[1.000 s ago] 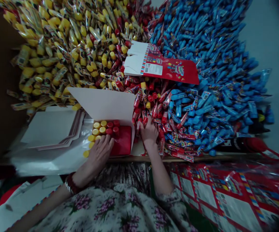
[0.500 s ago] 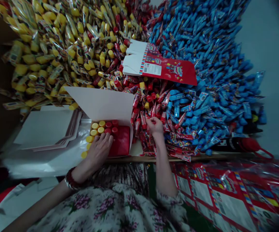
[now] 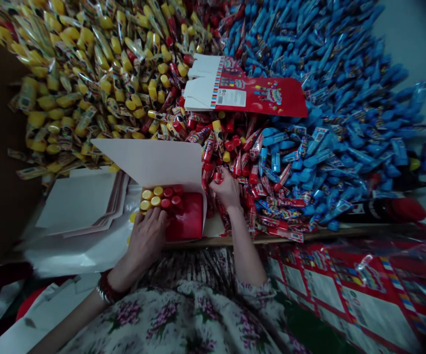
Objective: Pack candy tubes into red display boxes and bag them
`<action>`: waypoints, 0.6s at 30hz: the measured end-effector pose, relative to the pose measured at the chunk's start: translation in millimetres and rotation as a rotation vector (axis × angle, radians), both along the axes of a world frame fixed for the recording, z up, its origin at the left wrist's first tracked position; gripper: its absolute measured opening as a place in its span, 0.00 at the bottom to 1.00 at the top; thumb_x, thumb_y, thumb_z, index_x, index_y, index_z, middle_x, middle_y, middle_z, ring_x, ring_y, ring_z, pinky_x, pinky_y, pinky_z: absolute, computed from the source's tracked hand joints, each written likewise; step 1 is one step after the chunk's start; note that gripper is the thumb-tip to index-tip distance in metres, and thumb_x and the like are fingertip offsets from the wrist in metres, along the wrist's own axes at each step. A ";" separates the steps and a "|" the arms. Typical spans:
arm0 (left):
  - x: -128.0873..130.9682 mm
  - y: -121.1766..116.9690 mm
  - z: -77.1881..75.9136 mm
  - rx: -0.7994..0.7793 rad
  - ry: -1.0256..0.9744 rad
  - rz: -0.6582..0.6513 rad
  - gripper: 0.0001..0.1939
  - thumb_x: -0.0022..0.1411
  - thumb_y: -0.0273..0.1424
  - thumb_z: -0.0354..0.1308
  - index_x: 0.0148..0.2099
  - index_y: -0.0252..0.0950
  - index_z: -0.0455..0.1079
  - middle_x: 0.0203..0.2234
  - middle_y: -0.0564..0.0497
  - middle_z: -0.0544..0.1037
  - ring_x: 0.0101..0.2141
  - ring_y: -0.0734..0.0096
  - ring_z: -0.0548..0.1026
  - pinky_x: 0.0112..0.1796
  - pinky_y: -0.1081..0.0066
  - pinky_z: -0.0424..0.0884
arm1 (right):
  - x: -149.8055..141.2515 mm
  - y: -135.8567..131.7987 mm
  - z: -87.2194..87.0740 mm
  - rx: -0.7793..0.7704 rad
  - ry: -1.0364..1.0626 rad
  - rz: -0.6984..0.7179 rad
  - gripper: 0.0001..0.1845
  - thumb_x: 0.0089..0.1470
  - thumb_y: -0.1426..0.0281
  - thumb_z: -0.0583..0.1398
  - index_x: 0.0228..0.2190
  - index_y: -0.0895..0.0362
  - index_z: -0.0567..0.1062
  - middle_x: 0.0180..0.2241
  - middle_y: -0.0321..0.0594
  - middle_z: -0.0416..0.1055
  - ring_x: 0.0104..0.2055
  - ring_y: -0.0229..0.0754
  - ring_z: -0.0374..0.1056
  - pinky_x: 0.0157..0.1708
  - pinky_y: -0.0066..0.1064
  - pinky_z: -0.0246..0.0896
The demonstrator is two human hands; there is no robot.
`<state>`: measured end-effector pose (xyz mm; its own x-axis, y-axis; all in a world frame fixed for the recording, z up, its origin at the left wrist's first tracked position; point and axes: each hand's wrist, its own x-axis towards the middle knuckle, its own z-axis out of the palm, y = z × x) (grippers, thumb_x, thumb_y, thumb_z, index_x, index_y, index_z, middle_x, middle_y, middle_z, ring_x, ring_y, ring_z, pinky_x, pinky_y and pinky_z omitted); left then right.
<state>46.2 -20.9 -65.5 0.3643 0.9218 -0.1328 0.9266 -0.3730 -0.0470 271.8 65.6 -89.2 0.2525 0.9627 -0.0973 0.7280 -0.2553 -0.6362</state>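
Observation:
Rows of yellow-capped tubes (image 3: 147, 195) and red-capped tubes (image 3: 166, 203) stand in an open box (image 3: 185, 216) with a red inside and a raised white flap (image 3: 154, 160). My left hand (image 3: 149, 232) lies over the box's front left part, its fingers together and bent down against the tubes; their tips are hidden. To the right of the box, my right hand (image 3: 227, 191) is closed at the edge of the red wrapped tubes (image 3: 238, 164). A red-capped tube (image 3: 217, 176) shows between its thumb and fingers.
Heaps of yellow wrapped tubes (image 3: 69, 93) and blue wrapped tubes (image 3: 326, 93) cover the back. A flattened red-and-white carton (image 3: 260, 96) lies on them. White folded cartons (image 3: 78, 199) are stacked at left. Printed red packs (image 3: 330, 282) lie below the table edge (image 3: 264, 239).
My right hand has moved slightly left and away from me, and a red-capped tube now shows in its fingers. My left hand stays on the tubes in the box. The view has shifted a little.

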 end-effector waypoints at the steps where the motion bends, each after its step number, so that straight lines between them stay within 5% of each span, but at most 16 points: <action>1: 0.8 -1.3 -1.6 0.026 0.013 0.010 0.08 0.63 0.25 0.47 0.39 0.33 0.67 0.37 0.41 0.74 0.40 0.54 0.71 0.40 0.59 0.63 | 4.4 -2.3 0.9 0.063 0.052 -0.030 0.24 0.48 0.68 0.57 0.48 0.57 0.69 0.34 0.41 0.75 0.36 0.46 0.70 0.38 0.34 0.62; 9: 2.9 15.5 -13.9 -0.069 0.000 -0.067 0.13 0.61 0.22 0.45 0.40 0.32 0.71 0.40 0.38 0.74 0.43 0.52 0.70 0.41 0.57 0.64 | 65.2 -64.7 34.3 0.488 0.601 -0.330 0.19 0.49 0.59 0.55 0.42 0.54 0.64 0.31 0.36 0.67 0.29 0.39 0.67 0.30 0.30 0.63; 15: 7.1 2.2 22.8 0.163 -0.135 -0.059 0.16 0.65 0.31 0.44 0.52 0.34 0.66 0.46 0.39 0.73 0.43 0.50 0.69 0.39 0.55 0.65 | 128.4 -134.4 24.3 0.359 0.815 -0.393 0.17 0.48 0.62 0.51 0.42 0.51 0.63 0.30 0.38 0.71 0.32 0.45 0.72 0.32 0.38 0.66; 18: 34.9 9.4 40.2 0.136 -0.361 -0.196 0.15 0.68 0.35 0.43 0.47 0.38 0.69 0.41 0.45 0.75 0.40 0.58 0.71 0.39 0.60 0.66 | 136.7 -144.7 17.9 0.262 0.841 -0.382 0.16 0.45 0.65 0.56 0.39 0.51 0.63 0.31 0.38 0.73 0.29 0.45 0.72 0.29 0.36 0.65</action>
